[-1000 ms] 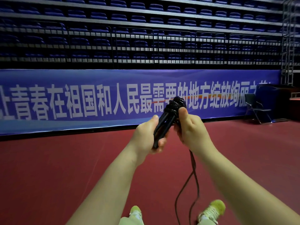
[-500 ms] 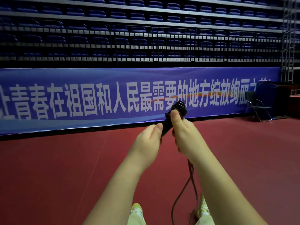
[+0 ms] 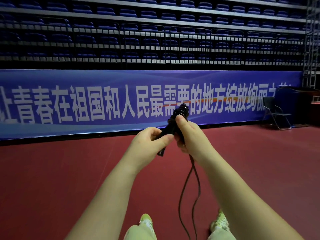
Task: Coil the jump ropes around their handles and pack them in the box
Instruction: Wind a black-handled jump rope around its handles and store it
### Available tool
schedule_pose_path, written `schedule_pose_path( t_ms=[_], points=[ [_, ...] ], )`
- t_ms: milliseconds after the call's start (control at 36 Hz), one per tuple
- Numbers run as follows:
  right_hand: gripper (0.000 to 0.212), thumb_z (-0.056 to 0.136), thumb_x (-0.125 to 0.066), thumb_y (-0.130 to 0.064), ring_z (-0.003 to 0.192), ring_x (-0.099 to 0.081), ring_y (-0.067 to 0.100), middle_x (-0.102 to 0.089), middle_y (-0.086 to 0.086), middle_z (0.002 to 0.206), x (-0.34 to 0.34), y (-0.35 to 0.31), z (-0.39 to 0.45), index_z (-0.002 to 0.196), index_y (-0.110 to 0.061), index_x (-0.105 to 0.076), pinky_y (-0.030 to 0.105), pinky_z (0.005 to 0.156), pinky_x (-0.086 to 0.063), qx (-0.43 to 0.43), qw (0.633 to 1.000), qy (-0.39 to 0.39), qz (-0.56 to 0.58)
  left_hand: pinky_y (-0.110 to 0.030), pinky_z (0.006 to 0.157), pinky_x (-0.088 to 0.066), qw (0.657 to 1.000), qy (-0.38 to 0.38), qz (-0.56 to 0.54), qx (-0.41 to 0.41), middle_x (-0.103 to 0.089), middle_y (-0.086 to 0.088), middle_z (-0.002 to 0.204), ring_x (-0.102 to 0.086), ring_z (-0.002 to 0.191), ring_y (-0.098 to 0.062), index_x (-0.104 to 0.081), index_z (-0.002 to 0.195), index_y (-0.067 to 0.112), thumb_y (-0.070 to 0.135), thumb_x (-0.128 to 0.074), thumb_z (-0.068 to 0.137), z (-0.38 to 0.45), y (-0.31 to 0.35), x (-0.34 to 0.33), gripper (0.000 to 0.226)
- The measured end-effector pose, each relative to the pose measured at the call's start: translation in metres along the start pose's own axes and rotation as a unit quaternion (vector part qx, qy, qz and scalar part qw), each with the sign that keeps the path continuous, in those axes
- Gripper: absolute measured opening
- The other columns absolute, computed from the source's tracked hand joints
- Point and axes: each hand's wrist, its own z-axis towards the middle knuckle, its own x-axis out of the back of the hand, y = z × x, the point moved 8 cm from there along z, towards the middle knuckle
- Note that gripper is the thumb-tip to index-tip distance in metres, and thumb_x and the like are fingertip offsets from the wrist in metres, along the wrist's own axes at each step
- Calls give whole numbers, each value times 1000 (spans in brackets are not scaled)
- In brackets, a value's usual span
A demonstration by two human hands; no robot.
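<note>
I hold the black jump rope handles [image 3: 171, 125] together in front of me, tilted up to the right, with several turns of black rope coiled round their upper end [image 3: 181, 110]. My left hand [image 3: 149, 144] grips the lower part of the handles. My right hand [image 3: 188, 137] grips the coiled part, thumb pressed on the wraps. The loose rope [image 3: 190, 187] hangs as a doubled strand from under my right hand down between my feet. No box is in view.
Red sports floor [image 3: 69, 179] all around. A blue banner [image 3: 86, 101] runs along the far barrier below blue stadium seats. A folding chair [image 3: 275, 113] stands at the far right. My light green shoes [image 3: 147, 220] show at the bottom.
My hands and the handles shifted slightly; my left hand turned and now shows the handles' lower tip below it. The hanging rope swayed a little.
</note>
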Motion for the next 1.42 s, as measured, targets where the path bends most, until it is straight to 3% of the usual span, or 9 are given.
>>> schedule_pose_path(
  t_ms=[83,194,417,583,806,972,1111,1250,1417],
  points=[
    [33,100,-37,-32,44,-39,9,-44,-2,56,0,-2,8,76,-14,-49,21,46,-29,-5,997,10,81,-33,76,-45,972,-156,-165,63,-66,7,71,-58,73,-15,-65,93,14,47,-57,90,0,-3,-25,34],
    [42,79,-45,-50,35,-43,6,-49,-5,52,-8,-10,21,86,-9,-53,15,35,-33,-9,969,-71,236,-30,70,-53,822,-297,-463,145,-72,-9,94,-68,77,-21,-72,105,6,78,-22,80,-6,-3,-46,92],
    [55,85,-36,-60,34,-34,6,-44,0,52,-14,-30,47,101,-9,-51,16,36,-26,21,987,-122,102,-32,62,-49,660,-409,-611,156,-61,-8,77,-47,48,-14,-61,107,-2,58,-34,91,3,17,-59,68],
    [61,92,-32,-66,38,-29,7,-43,1,59,1,-28,55,108,-9,-48,17,37,-20,-16,982,-180,55,-18,44,-38,820,-304,-452,175,-49,6,63,-35,37,-2,-55,91,14,58,-22,96,19,20,-40,56],
    [56,97,-27,-59,44,-27,12,-31,-3,52,27,-17,57,67,-14,-41,25,46,-24,-42,992,-117,-29,-25,53,-33,957,-185,-151,163,-49,3,64,-28,46,-8,-53,95,14,58,-23,99,43,21,-17,53],
    [56,99,-28,-59,41,-26,10,-34,-6,49,22,-12,59,70,-15,-46,22,40,-22,-72,993,-72,60,-25,55,-39,987,-87,104,88,-51,1,78,-38,54,-11,-56,95,15,55,-25,100,61,44,6,51],
    [69,91,-15,-73,41,-19,8,-28,-6,56,13,-12,60,79,-14,-49,19,37,-16,-104,977,-129,135,-30,53,-29,932,-37,359,-20,-45,-2,75,-38,59,-14,-44,85,17,45,-24,102,73,62,9,39],
    [81,83,-11,-83,44,-20,10,-30,-6,57,19,-8,62,80,-14,-55,22,42,-15,-138,981,-125,44,-30,54,-31,894,-8,447,-39,-51,4,74,-47,63,-14,-46,92,23,54,-28,99,71,59,9,37],
    [65,91,-27,-72,43,-21,10,-30,-5,56,40,-18,65,67,-16,-51,21,38,-17,-128,987,-20,95,-31,59,-38,923,0,383,-43,-60,3,81,-54,70,-16,-48,85,26,58,-40,93,81,79,-4,34]
  ],
)
